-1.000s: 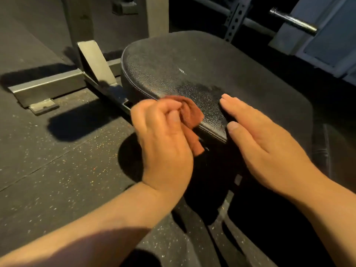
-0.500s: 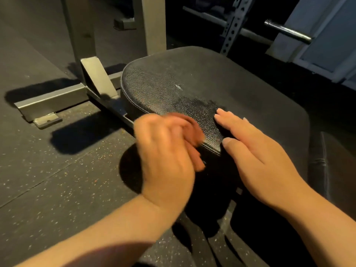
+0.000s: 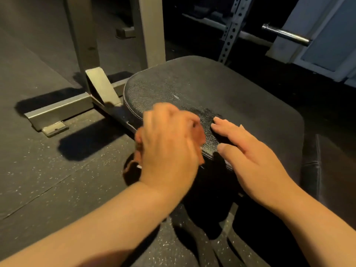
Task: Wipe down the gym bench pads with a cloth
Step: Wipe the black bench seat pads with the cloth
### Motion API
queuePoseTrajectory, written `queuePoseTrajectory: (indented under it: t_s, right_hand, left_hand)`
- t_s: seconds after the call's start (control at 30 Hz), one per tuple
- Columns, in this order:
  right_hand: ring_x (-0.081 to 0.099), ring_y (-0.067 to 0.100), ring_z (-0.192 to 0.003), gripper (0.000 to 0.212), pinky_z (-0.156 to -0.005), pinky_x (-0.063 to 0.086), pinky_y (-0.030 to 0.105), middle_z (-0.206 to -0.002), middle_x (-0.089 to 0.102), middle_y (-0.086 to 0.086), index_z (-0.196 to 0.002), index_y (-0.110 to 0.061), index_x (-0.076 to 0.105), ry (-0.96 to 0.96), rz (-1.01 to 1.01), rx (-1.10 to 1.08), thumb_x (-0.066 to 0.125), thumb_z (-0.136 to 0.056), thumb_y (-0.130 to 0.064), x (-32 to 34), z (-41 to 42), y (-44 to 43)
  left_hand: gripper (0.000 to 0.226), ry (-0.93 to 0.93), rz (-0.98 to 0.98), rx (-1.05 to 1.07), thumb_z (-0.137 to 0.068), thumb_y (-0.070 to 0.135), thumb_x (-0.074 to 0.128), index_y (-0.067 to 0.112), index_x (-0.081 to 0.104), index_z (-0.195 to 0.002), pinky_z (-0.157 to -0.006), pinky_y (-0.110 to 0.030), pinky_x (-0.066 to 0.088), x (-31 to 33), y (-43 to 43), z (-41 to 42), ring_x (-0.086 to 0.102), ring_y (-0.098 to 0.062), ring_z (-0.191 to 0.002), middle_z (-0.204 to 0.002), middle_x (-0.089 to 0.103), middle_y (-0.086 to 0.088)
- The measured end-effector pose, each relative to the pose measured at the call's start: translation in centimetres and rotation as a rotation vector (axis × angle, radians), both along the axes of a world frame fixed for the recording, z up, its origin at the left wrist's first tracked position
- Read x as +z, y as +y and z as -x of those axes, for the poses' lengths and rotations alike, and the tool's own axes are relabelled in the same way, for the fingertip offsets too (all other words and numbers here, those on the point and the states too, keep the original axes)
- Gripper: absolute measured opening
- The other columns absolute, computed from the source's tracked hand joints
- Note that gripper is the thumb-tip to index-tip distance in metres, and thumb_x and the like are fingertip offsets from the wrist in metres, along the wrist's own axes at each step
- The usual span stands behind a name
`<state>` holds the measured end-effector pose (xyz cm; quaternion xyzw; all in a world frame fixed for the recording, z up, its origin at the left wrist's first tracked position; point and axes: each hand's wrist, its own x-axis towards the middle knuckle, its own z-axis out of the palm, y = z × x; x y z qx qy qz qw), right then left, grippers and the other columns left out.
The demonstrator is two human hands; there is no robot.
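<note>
A black textured bench pad (image 3: 221, 89) fills the middle of the view, with a darker damp patch near its front left edge. My left hand (image 3: 169, 145) grips a reddish-brown cloth (image 3: 200, 134) against that front edge; the hand is motion-blurred and hides most of the cloth, though a piece hangs below at the left. My right hand (image 3: 248, 157) rests flat on the pad just right of the cloth, fingers straight and pointing left.
A grey steel frame foot (image 3: 57, 110) and upright post (image 3: 152, 29) stand left of and behind the pad. A perforated rack upright (image 3: 230, 29) and a barbell end (image 3: 287, 35) are at the back right. A second dark pad (image 3: 331, 170) adjoins on the right. Speckled rubber floor lies all around.
My left hand has moved the cloth up from the pad's front side edge onto its rim, now blurred. The camera has tilted up; my right hand keeps its place on the pad.
</note>
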<state>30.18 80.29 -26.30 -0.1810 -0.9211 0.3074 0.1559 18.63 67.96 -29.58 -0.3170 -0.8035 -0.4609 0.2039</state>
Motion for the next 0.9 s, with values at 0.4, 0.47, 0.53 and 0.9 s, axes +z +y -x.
queuePoseTrajectory:
  t_s: [0.4, 0.47, 0.53, 0.9]
  right_hand:
    - [0.056, 0.007, -0.111, 0.006, -0.092, 0.040, 0.019, -0.116, 0.063, -0.013, -0.087, -0.029, 0.069, 0.115, 0.130, -0.286, 0.067, -0.091, -0.032, 0.7, 3.4, -0.9]
    - [0.060, 0.014, -0.101, 0.009, -0.092, 0.047, 0.034, -0.104, 0.064, -0.009, -0.085, -0.028, 0.065, 0.138, 0.104, -0.375, 0.063, -0.093, -0.027, 0.5, 3.5, 0.2]
    - [0.059, 0.022, -0.108, 0.009, -0.095, 0.046, 0.040, -0.111, 0.061, -0.002, -0.098, -0.023, 0.063, 0.216, 0.094, -0.480, 0.058, -0.095, -0.017, 1.1, 3.5, 0.7]
    - [-0.003, 0.023, -0.155, 0.050, -0.123, 0.002, 0.041, -0.169, 0.001, 0.000, -0.157, -0.041, 0.021, -0.238, -0.352, 0.015, 0.026, -0.107, -0.046, 2.3, 8.5, 2.1]
  left_hand:
    - [0.036, -0.511, 0.172, -0.400, -0.087, 0.018, 0.068, 0.031, 0.061, -0.119, -0.095, -0.016, 0.041, 5.9, -1.3, 2.9, 0.055, -0.005, -0.113, -0.120, 0.058, 0.009]
    - [0.030, -0.263, 0.391, -0.404, -0.089, 0.036, 0.067, 0.029, 0.063, -0.119, -0.095, -0.022, 0.041, 5.8, -2.6, 3.8, 0.052, -0.008, -0.111, -0.114, 0.058, 0.011]
    - [0.028, -0.101, 0.518, -0.393, -0.092, 0.038, 0.063, 0.030, 0.061, -0.119, -0.098, -0.036, 0.043, 5.4, -3.8, 4.4, 0.051, -0.012, -0.110, -0.111, 0.057, 0.012]
    - [0.036, -0.007, 0.406, -0.304, -0.097, 0.034, 0.046, 0.019, 0.057, -0.129, -0.111, -0.031, 0.032, 2.7, -3.8, 5.8, 0.040, -0.008, -0.129, -0.133, 0.050, 0.007]
